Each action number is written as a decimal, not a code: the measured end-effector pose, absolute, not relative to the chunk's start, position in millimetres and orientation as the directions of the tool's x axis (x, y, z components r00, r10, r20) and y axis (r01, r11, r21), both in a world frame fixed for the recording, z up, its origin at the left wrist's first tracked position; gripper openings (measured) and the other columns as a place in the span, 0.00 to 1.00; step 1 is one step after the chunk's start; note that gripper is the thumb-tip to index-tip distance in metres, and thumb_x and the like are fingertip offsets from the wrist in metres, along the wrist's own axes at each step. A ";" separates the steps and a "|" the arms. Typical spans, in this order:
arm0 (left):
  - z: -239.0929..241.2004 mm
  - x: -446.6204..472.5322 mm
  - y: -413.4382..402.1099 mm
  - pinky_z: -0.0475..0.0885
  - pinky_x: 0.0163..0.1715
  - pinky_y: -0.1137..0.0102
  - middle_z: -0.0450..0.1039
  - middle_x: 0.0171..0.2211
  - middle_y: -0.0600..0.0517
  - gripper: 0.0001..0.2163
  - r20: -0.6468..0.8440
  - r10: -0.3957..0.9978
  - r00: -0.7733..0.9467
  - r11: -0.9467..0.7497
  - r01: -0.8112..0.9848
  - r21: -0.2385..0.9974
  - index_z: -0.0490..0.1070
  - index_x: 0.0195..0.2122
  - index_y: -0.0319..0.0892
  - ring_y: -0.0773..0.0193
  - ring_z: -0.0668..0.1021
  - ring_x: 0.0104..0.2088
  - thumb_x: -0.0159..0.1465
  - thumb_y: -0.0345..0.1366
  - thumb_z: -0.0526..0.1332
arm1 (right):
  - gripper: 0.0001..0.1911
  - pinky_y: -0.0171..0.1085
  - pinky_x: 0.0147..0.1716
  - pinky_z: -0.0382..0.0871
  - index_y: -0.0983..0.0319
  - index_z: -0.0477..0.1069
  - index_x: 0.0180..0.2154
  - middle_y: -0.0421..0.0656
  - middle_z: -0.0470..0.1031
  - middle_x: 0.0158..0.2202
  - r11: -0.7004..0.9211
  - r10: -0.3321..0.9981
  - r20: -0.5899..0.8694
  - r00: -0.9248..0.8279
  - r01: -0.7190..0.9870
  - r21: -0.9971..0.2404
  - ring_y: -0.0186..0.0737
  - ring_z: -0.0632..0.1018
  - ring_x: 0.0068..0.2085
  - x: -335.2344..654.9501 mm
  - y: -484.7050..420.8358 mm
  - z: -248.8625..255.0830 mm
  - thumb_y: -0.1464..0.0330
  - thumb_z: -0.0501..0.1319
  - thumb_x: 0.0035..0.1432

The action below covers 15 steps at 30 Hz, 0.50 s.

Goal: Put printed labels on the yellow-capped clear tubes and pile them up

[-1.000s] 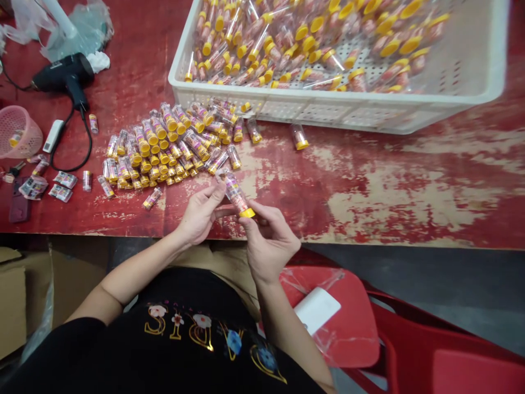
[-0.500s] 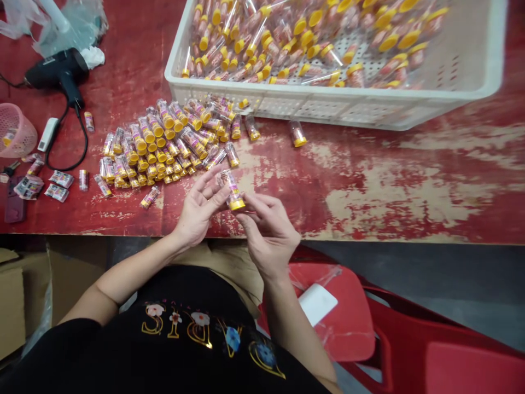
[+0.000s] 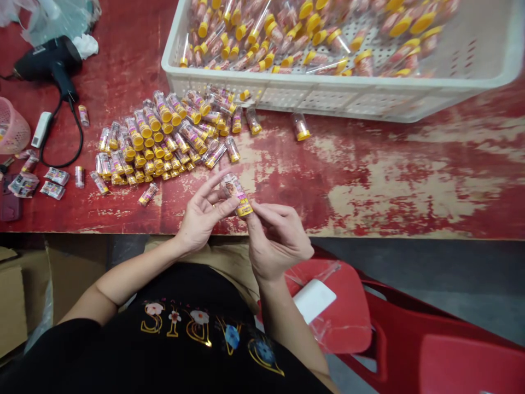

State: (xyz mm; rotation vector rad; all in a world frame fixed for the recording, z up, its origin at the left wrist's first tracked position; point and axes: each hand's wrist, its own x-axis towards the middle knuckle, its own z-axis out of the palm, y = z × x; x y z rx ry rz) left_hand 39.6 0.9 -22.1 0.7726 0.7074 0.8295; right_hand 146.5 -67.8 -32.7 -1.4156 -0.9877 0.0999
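Note:
Just above the table's front edge I hold a small clear tube with a printed plastic sleeve [image 3: 237, 191] around it, its yellow end pointing down and toward me. My left hand [image 3: 202, 216] grips its side between thumb and fingers. With thumb and forefinger, my right hand [image 3: 276, 235] pinches at the yellow lower end. Printing covers that end. Beyond my left hand lies a pile of labelled tubes with yellow caps [image 3: 156, 137], mostly cap toward me. One more labelled tube [image 3: 148, 194] lies nearer the edge.
A white perforated crate [image 3: 328, 96] full of yellow-capped tubes stands at the back. One tube [image 3: 301, 127] stands apart before it. At left are a black heat gun [image 3: 53, 63] with its cord, flat printed sleeves [image 3: 53, 190] and a pink basket [image 3: 14, 128]. Red chairs [image 3: 348, 323] stand at right.
The printed sleeve now reaches down over the tube's yellow end, which was bare before. Both hands and the tube have shifted slightly to the right. The view has moved a little.

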 end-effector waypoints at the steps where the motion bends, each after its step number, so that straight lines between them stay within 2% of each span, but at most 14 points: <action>1: -21.8 39.4 0.2 0.74 0.53 0.64 0.79 0.47 0.51 0.28 -0.244 0.837 0.489 0.451 -0.367 0.813 0.71 0.59 0.53 0.63 0.80 0.47 0.57 0.37 0.72 | 0.15 0.36 0.34 0.77 0.57 0.81 0.42 0.41 0.80 0.35 0.220 0.595 0.515 0.617 0.492 -0.843 0.34 0.80 0.35 146.8 -67.5 -33.1 0.78 0.69 0.53; 8: -30.4 40.5 -0.3 0.74 0.53 0.62 0.79 0.47 0.50 0.32 -0.314 0.826 0.468 0.503 -0.359 0.787 0.68 0.62 0.51 0.61 0.80 0.47 0.56 0.39 0.73 | 0.10 0.37 0.34 0.78 0.58 0.81 0.40 0.42 0.80 0.35 0.180 0.635 0.470 0.614 0.474 -0.862 0.35 0.80 0.35 145.5 -66.5 -41.0 0.74 0.69 0.55; 12: -44.6 37.7 5.4 0.74 0.52 0.61 0.75 0.53 0.46 0.33 -0.309 0.852 0.422 0.456 -0.309 0.835 0.63 0.65 0.51 0.58 0.79 0.50 0.59 0.43 0.70 | 0.06 0.37 0.33 0.77 0.60 0.80 0.39 0.42 0.79 0.35 0.128 0.691 0.269 0.671 0.252 -0.959 0.35 0.80 0.34 148.2 -53.8 -59.3 0.69 0.67 0.57; 15: -54.4 17.1 10.6 0.74 0.52 0.61 0.74 0.54 0.44 0.27 -0.191 0.933 0.305 0.251 -0.170 0.953 0.67 0.62 0.48 0.58 0.78 0.51 0.62 0.43 0.67 | 0.10 0.37 0.31 0.76 0.63 0.79 0.38 0.41 0.79 0.31 0.066 0.665 0.116 0.738 0.097 -0.993 0.34 0.78 0.28 165.4 -25.2 -81.6 0.64 0.67 0.56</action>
